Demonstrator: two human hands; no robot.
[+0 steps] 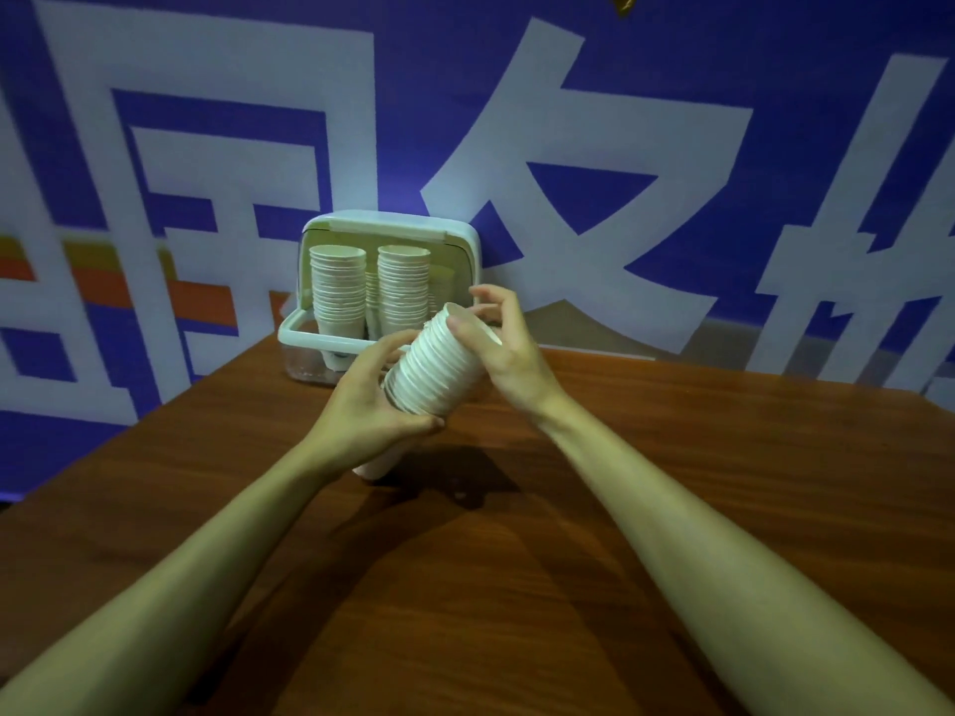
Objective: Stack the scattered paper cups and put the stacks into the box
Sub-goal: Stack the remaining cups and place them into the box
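Holding cup stack (431, 369) | left hand (372, 405) grasps base; right hand (498, 338) pinches rim | long axis tilts far-right; box (294, 330) just beyond

The stack of cups (434, 369) I hold is white, its rims drawing thin grey rings down its side. At 12 o'clock the box (330, 344) has a pale cream-green frame and a clear base; the stacks (338, 286) inside it are cream-white. The surface (672, 457) is reddish-brown wood grain. The wall (439, 69) behind is deep blue with huge white characters (496, 126), and orange and yellow bands (103, 286) at 9 o'clock.
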